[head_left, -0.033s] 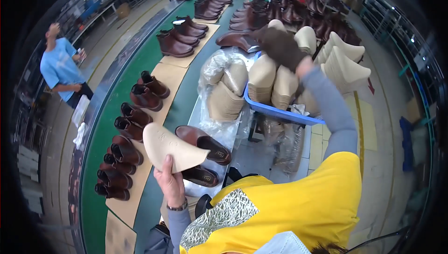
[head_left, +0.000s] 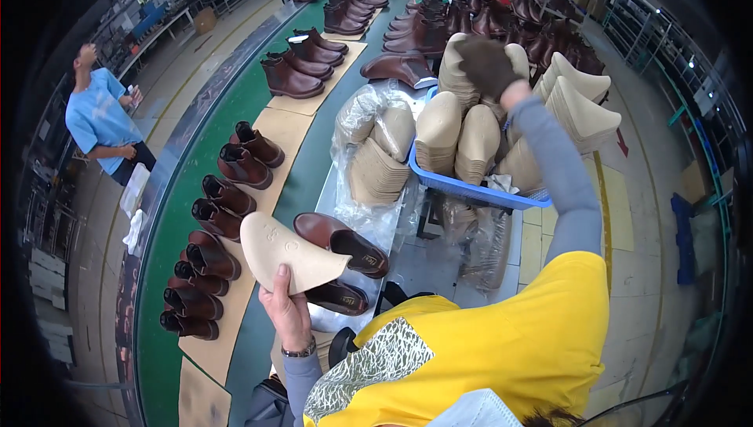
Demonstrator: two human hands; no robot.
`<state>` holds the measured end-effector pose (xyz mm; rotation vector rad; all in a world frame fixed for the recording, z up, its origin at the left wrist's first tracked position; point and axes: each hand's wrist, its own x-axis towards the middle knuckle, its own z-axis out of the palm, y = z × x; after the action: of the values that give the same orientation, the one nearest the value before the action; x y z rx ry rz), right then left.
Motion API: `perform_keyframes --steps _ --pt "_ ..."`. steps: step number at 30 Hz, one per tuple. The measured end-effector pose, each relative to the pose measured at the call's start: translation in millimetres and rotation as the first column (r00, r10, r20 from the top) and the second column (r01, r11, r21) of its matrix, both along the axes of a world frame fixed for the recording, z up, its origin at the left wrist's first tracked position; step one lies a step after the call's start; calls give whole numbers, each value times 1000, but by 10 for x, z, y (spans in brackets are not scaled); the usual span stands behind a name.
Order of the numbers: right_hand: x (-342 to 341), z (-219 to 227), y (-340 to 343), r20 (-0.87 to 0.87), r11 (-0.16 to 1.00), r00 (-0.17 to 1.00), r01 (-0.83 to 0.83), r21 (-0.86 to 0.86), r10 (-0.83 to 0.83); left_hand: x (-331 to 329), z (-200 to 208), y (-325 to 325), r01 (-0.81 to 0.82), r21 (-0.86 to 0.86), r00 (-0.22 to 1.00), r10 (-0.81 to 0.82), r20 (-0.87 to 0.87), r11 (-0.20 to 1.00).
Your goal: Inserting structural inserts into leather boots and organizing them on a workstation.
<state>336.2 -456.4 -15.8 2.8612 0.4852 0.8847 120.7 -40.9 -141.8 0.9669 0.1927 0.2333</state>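
My left hand (head_left: 287, 313) is closed on the lower edge of a curved beige moulded shoe insert (head_left: 284, 250), thumb on its face. Just behind the insert are two reddish-brown slip-on shoes: one (head_left: 337, 240) lies beyond it, and the other (head_left: 337, 296) is partly covered by it. My right hand (head_left: 488, 68), in a dark brown glove, reaches far forward over nested stacks of similar inserts (head_left: 439, 133) standing in a blue plastic basket (head_left: 478, 192). The glove is at the tops of the rear stacks; its fingertips are hidden.
Several brown boots (head_left: 220, 219) line the green conveyor (head_left: 176, 215) on tan cardboard (head_left: 286, 125). Plastic-wrapped inserts (head_left: 376, 168) lie left of the basket. A brown shoe (head_left: 398, 68) and many boots stand farther back. A person in blue (head_left: 102, 109) stands across the conveyor.
My gloved right hand has shifted slightly right and away over the rear stacks, uncovering the front ones. My left hand still holds the insert in nearly the same place.
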Motion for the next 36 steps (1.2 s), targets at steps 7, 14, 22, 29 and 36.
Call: perform_keyframes --steps 7,14,22,29,36 --pt "272 -423 -1769 -144 776 833 417 -472 -535 52 -135 28 5 -7 999 -5 -33 1000" --pt "203 -437 -1569 -340 926 862 344 -152 -376 -53 -176 147 19 18 1000 -19 -22 1000" --pt "199 -683 -1377 39 799 829 548 -247 -557 -84 -131 103 -56 22 998 57 -20 998" --pt "313 -753 -1960 -162 772 755 615 -160 -635 -134 -140 148 -87 39 996 88 -21 995" --pt "174 -125 -245 306 966 925 253 -47 -228 -239 -203 373 -196 16 980 196 -35 981"
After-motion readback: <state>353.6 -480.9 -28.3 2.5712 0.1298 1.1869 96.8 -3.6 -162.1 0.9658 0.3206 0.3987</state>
